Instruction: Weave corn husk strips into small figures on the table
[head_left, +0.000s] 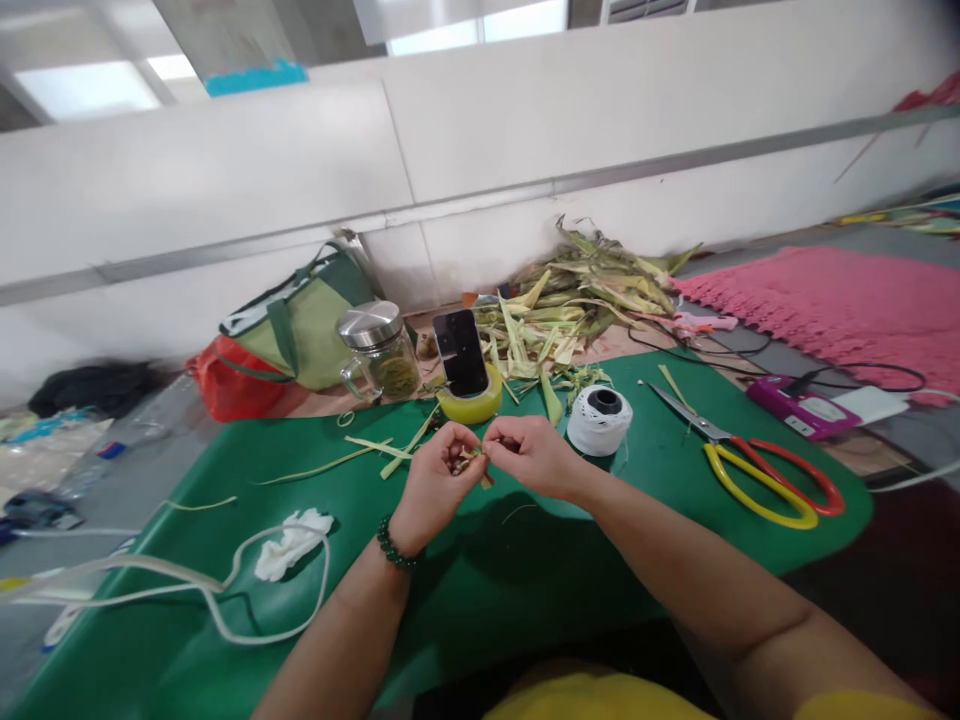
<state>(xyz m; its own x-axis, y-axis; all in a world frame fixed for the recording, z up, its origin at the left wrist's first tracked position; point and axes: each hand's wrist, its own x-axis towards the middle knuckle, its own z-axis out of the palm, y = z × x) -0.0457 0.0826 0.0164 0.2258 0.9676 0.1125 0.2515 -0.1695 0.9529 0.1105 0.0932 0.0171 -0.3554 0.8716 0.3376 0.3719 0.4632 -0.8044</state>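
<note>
Over the middle of the green mat (480,590), my left hand (439,480) and my right hand (536,455) meet fingertip to fingertip. Both are closed in a pinch on a small piece of corn husk (486,480); its exact shape is mostly covered by my fingers. Just right of my right hand stands a spool of white thread (600,425). Behind my hands a phone (460,352) leans upright in a roll of yellow tape (471,402). Loose husk strips (382,447) lie left of it.
Large scissors (750,455) with red and yellow handles lie at right, blades apart. A husk pile (592,280) and a lidded glass mug (379,350) stand behind. At left are a white cable (262,640) and crumpled tissue (292,545). A purple power strip (802,407) sits far right.
</note>
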